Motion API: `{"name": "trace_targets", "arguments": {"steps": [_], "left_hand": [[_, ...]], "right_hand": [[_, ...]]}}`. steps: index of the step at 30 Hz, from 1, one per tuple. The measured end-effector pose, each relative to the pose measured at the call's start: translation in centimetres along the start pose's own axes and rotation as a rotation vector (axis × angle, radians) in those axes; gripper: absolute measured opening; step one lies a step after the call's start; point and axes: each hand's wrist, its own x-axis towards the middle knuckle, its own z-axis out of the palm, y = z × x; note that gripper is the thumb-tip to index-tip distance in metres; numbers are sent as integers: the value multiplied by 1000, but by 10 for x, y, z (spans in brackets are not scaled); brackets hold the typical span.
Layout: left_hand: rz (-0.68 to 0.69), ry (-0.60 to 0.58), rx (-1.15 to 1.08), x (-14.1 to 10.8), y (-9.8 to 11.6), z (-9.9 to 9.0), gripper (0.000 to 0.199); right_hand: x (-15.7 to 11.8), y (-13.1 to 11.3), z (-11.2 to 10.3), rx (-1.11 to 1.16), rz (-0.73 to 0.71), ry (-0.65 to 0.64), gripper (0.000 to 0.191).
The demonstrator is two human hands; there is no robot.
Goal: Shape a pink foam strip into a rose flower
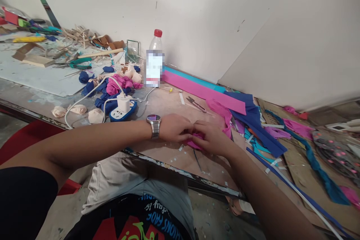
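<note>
Head view showed the left hand [176,128] and the right hand [212,138] close together at the centre of the frame, fingers of both bent narrowly around the pink crepe paper [196,141] and holding it. Small scissors [196,104] lay just above them, and a bottle [154,60] stood at upper centre.

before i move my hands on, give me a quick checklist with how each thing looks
1. Small pink piece in the right hand: ok, between its fingers.
2. Left hand gripping it too: cannot tell, the fingers overlap.
3. Snips off the work: ok, lying on the table beyond both hands.
4. Table by the hands free of scraps: not ok, a white scrap lies close by.
5. Bottle upright, red cap on: ok.
6. Charger clear of hands: ok.
</note>
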Motion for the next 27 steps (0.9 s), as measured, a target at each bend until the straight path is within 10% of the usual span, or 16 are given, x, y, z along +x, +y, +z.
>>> {"name": "trace_targets", "arguments": {"steps": [27], "left_hand": [[34, -5, -4, -1, 0, 0, 23]], "right_hand": [[-1, 3, 1, 11, 20, -4, 13]]}}
